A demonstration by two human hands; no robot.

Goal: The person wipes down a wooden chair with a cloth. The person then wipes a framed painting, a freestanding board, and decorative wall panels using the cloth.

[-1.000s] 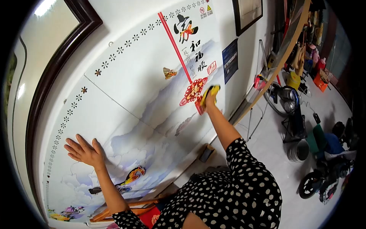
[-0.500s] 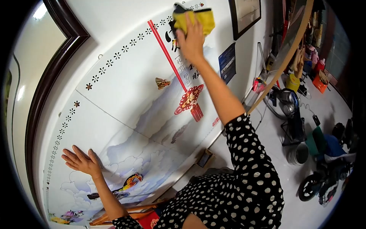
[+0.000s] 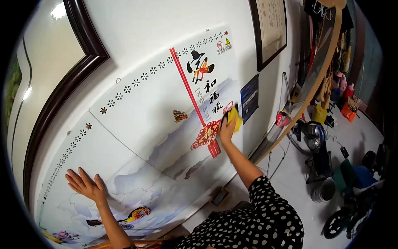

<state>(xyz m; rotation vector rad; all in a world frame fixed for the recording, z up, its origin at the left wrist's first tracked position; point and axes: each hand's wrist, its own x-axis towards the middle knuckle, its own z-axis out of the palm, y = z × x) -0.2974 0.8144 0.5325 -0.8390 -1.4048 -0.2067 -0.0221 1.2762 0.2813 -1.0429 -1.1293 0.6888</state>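
Note:
My right hand [image 3: 227, 129] presses a yellow and dark cloth [image 3: 234, 118] against the printed white panel [image 3: 137, 112], near its right edge. The cloth is beside a small red seal print and just right of the red knot ornament picture [image 3: 206, 135]. Black characters [image 3: 200, 66] show above it. Flat on the lower left of the panel rests my left hand [image 3: 86, 186], fingers spread and holding nothing. A bird picture [image 3: 139, 213] is below and to the right of that hand.
A dark-framed picture [image 3: 271, 31] and a blue sheet [image 3: 250, 99] are on the wall at the right. On the floor stand a metal bucket [image 3: 324, 190], a green bin [image 3: 345, 175] and a motorbike [image 3: 344, 220]. A dark curved frame [image 3: 93, 45] borders the left.
My right hand has moved the cloth down from the panel's top, uncovering the black characters and warning signs. My left hand stays on the panel, while the view has shifted slightly.

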